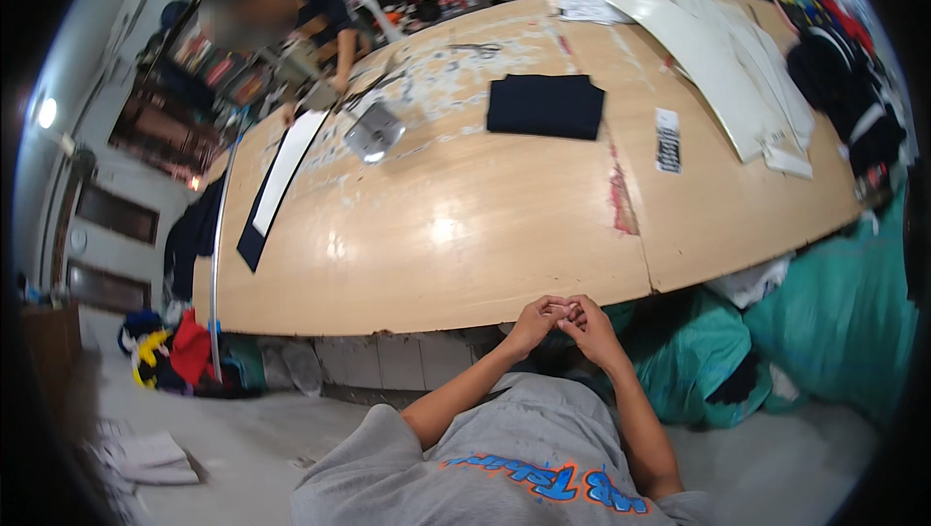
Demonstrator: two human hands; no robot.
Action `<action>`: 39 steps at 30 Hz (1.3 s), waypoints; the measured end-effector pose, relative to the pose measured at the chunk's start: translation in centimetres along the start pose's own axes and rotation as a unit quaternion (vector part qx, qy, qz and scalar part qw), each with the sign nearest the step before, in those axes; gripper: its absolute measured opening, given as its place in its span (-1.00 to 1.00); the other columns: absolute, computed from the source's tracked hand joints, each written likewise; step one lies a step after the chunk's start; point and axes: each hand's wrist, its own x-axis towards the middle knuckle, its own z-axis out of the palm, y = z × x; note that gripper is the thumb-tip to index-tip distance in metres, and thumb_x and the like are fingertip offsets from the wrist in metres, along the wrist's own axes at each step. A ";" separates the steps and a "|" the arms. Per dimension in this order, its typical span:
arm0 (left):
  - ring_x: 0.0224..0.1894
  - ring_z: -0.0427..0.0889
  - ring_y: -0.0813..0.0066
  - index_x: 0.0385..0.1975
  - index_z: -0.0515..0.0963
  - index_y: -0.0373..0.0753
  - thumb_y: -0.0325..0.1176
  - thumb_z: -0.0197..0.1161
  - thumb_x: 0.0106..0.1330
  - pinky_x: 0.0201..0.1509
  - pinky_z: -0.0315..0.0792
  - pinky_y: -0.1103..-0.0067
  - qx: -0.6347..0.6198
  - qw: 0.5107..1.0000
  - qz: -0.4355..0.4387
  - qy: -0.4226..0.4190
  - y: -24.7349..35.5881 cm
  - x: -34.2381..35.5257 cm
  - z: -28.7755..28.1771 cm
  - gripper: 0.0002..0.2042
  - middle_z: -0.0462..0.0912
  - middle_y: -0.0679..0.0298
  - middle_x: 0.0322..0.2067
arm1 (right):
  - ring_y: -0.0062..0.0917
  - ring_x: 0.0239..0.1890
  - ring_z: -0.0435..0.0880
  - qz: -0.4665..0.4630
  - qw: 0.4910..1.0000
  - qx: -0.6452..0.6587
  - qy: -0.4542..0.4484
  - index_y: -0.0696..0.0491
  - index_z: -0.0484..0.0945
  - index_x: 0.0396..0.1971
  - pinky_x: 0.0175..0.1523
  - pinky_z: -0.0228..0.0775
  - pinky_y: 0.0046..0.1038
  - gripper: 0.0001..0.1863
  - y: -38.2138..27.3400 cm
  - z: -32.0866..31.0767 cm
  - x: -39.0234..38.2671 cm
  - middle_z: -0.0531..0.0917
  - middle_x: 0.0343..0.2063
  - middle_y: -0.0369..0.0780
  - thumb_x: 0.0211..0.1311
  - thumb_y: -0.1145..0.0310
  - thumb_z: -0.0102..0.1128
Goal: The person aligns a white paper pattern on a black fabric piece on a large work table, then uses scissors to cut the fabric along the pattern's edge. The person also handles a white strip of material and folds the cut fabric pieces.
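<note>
My left hand (pixel 536 321) and my right hand (pixel 590 328) meet at the table's near edge, fingertips bent together. Whether anything small is pinched between them is too small to make out. Beyond them on the wooden table (pixel 436 274) lies a folded navy cloth (pixel 545 107). To its right sits a small black-and-white printed card (pixel 667 141). A long navy cloth strip (pixel 250 253) with a white strip (pixel 288 162) on top lies at the left. Neither hand touches these pieces.
A co-worker's arm (pixel 344 61) is beside a sewing machine (pixel 308 78) at the far left. Scissors (pixel 475 48) lie at the back; large white pattern sheets (pixel 693 65) lie at the right. Green sacks (pixel 824 313) stand by the table's right side, dark clothes (pixel 853 99) beyond.
</note>
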 end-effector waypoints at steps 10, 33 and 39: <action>-0.08 0.66 0.53 0.13 0.54 -0.37 -0.24 0.28 0.52 0.06 0.54 0.55 -0.040 0.999 0.016 0.025 -1.3 -2.2 -8.5 -0.64 0.71 0.22 -0.13 | -0.64 -0.24 0.63 0.038 0.996 -0.047 -0.060 0.09 0.53 0.06 -0.10 0.54 -0.52 -0.65 -0.6 8.0 4.1 0.63 -0.30 -0.29 0.33 0.51 0.39; -0.27 0.64 0.49 -0.41 0.60 -0.34 -0.10 0.07 0.66 -0.08 0.50 0.57 0.101 0.990 0.037 0.092 1.3 6.7 -8.3 -0.55 0.71 0.21 -0.36 | -0.11 0.12 0.53 -0.166 0.882 -0.375 0.233 0.13 0.54 -0.12 0.21 0.42 -0.16 -0.74 9.1 -4.1 15.3 0.58 -0.10 -0.05 0.15 0.59 0.14; -0.15 0.61 0.42 0.00 0.59 -0.33 -0.17 0.13 0.63 -0.03 0.52 0.50 0.279 0.953 0.070 0.101 3.0 12.4 2.8 -0.69 0.62 0.11 -0.07 | -0.12 0.22 0.50 -0.174 0.921 -0.302 0.172 0.14 0.56 0.00 0.28 0.40 -0.19 -0.66 9.4 -8.1 14.1 0.52 0.02 -0.02 0.19 0.54 0.19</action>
